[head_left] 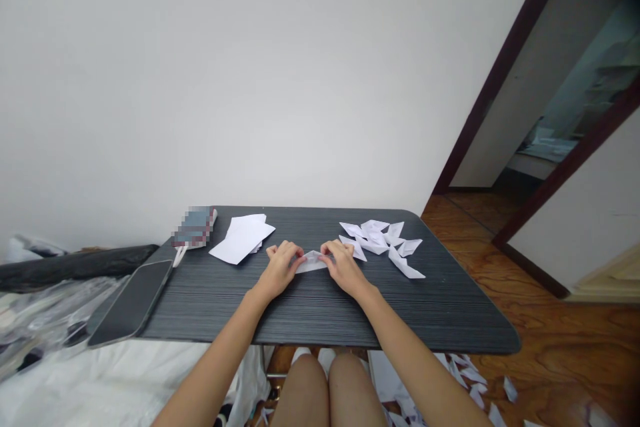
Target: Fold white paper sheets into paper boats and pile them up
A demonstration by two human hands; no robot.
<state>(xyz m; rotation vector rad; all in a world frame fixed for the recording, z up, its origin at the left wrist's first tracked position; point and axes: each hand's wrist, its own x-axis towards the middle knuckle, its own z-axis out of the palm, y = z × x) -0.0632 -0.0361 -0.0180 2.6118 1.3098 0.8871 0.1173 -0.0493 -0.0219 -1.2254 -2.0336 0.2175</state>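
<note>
Between my hands, over the middle of the dark table (310, 320), is a partly folded piece of white paper (313, 261) with a peaked upper edge. My left hand (281, 268) pinches its left end between thumb and fingers. At its right end, my right hand (343, 267) is closed on the paper in the same way. A stack of flat white sheets (243, 239) lies beyond my left hand. To the right of my right hand, several folded white paper pieces (375, 237) with pointed ends are heaped loosely.
A dark phone or tablet (133, 300) lies at the table's left edge, close to a pixelated item (194, 227) with a white strap. A white wall (300, 80) stands behind. Folded papers (470, 373) litter the wooden floor (565, 347) at right.
</note>
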